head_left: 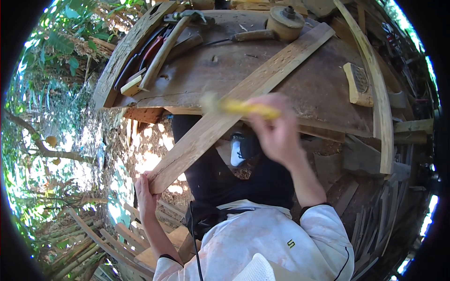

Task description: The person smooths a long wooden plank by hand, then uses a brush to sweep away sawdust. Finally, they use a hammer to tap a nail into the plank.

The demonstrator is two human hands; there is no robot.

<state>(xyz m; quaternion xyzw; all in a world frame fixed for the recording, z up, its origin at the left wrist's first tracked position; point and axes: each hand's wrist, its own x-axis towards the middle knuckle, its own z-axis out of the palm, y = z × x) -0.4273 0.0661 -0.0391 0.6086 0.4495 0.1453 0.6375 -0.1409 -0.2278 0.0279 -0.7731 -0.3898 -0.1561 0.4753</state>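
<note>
A long wooden plank (197, 133) lies slantwise, its far part on the brown workbench (187, 70) and its near end out over my lap. My left hand (147, 192) is closed around that near end. My right hand (276, 124) grips a yellow-handled tool (248, 108) above the plank, close to the bench's front edge. Motion smears both this hand and the tool. The tool's pale head lies over the plank's left edge, too blurred to tell its kind or whether it touches the wood.
On the bench lie a wooden-handled hammer (171, 47), a tool with a wooden handle (253, 35), a round wooden object (285, 23) and a wooden block (358, 84). A curved wooden strip (377, 89) runs along the right. Loose wood strips (131, 241) lie at lower left.
</note>
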